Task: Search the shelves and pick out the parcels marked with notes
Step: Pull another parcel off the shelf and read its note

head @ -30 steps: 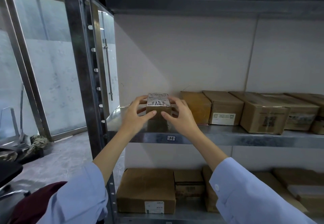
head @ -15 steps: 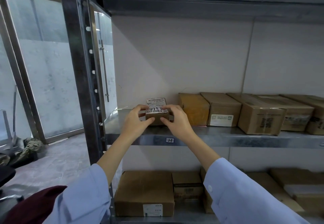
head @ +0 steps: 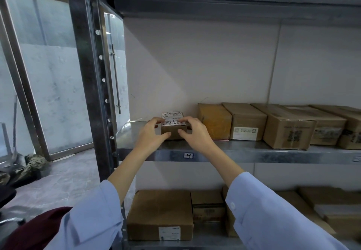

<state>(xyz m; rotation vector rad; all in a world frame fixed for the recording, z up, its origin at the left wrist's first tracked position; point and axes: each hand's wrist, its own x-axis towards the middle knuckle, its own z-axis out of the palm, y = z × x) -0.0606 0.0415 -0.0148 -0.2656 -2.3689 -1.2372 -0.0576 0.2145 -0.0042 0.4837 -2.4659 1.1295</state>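
Observation:
A small brown parcel (head: 172,130) with a white printed label on top sits on the metal shelf (head: 244,154), left of the row of boxes. My left hand (head: 151,135) curls round its left side, fingers on the top edge and thumb at the front. My right hand (head: 195,132) grips its right side the same way. To the right stand a yellowish parcel (head: 214,120), a labelled box (head: 247,123) and a larger box (head: 287,132).
A dark steel upright (head: 88,83) with holes stands just left of my hands. More boxes continue right along the shelf. On the lower shelf sit a large box (head: 160,214) and several others. A glass door (head: 48,93) is at the left.
The small parcel, held tilted above the shelf edge a second ago, has come down flat on the shelf and further back. Both hands stay around it.

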